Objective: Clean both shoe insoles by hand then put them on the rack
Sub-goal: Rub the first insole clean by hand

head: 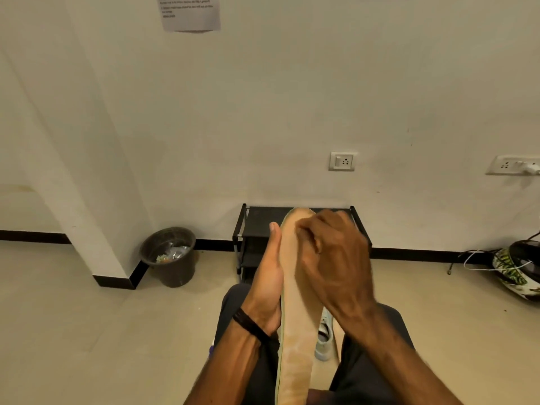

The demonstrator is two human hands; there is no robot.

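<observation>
A long tan insole (pixel 295 340) with a greenish edge stands lengthwise in front of me, toe end pointing away toward the rack. My left hand (pixel 268 276) supports it from the left side, thumb stretched along its edge, fingers hidden behind it. My right hand (pixel 330 255) lies over the insole's upper half with fingers curled against its surface; whether it holds anything is hidden. The black shoe rack (pixel 248 226) stands against the wall just beyond my hands. A second insole is not visible.
A dark bin (pixel 169 255) with rubbish sits left of the rack by a wall corner. A light shoe (pixel 324 337) lies on the floor between my knees. A patterned helmet (pixel 517 270) and cables lie at the right wall. Sockets (pixel 342 161) are on the wall.
</observation>
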